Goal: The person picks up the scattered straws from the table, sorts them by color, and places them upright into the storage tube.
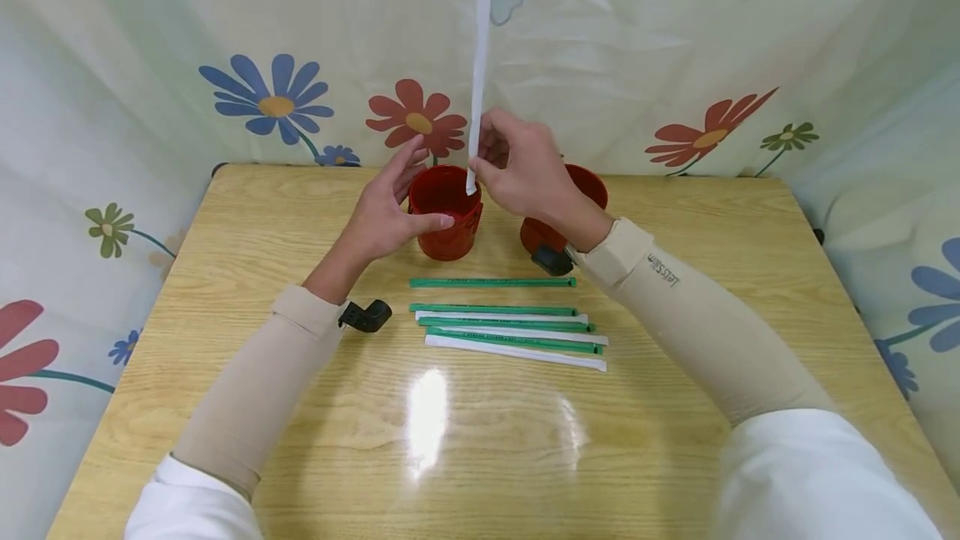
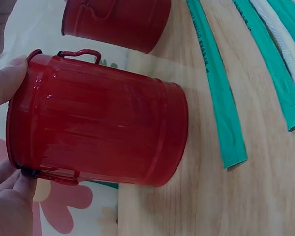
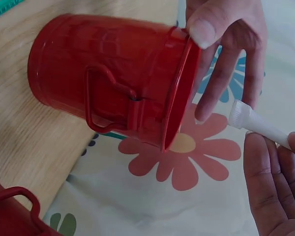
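Note:
My left hand (image 1: 384,208) holds a small red metal bucket (image 2: 103,118) at its mouth, thumb on the near rim and fingers around the far side by a side handle. The bucket stands upright near the table's back edge. Between thumb and fingertips, my right hand (image 1: 521,161) pinches a white paper-wrapped straw (image 1: 481,48) close to its lower end. The straw points up almost vertically, and its lower tip (image 3: 241,115) is just outside the bucket's mouth in the right wrist view. A second red bucket (image 1: 588,183) stands to the right, partly hidden behind my right wrist.
In front of the buckets, several green and white wrapped straws (image 1: 517,342) lie side by side. One green straw (image 1: 491,282) lies apart, nearer the buckets. A flowered curtain (image 1: 615,48) hangs behind the wooden table (image 1: 322,440) and at both sides.

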{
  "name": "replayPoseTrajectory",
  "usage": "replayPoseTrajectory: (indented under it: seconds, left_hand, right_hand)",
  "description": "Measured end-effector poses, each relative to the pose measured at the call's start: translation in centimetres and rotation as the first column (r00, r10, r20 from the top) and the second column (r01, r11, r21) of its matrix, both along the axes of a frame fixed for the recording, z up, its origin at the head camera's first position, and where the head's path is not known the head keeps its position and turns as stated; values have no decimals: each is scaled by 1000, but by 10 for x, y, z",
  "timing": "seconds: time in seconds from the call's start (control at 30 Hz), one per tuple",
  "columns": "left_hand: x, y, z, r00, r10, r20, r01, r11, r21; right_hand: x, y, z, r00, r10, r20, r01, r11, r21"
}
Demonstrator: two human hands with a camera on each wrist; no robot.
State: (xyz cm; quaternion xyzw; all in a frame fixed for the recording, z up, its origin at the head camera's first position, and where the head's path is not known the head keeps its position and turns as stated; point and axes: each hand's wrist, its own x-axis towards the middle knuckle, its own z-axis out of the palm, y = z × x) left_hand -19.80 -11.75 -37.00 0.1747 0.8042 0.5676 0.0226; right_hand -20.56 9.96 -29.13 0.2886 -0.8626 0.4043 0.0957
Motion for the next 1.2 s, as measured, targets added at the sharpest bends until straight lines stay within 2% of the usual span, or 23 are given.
replayPoseTrajectory:
  seconds: [0.17,0.4,0.53,0.67,0.83,1.03,1.2]
  left_hand:
    - [-2,0,-3,1000,-14,-10,15,1000,17]
    - [-1,1,0,1000,-14,24,13,1000,10]
    - [1,2,5,999,-12,42,12,1000,16]
    - [7,4,15,998,-15,61,14,1000,19]
    - [14,4,25,998,-22,56,21,999,27]
    - [17,4,28,998,-17,61,15,999,35]
    - [15,5,26,998,-24,65,21,999,44]
  right_hand:
    - [-8,-6,1,1000,-3,21,3,1000,23]
    - [-17,-13,1,995,-36,93,29,996,81]
    - [-21,-16,0,991,-42,129,31,996,82]
    - [-25,-19,0,988,-64,144,49,993,105]
    - [-28,-24,-1,983,-77,165,58,991,117]
    - [-29,-28,-4,976,-81,203,55,990,128]
    - [-30,-28,-5,972,-86,217,58,989,133]
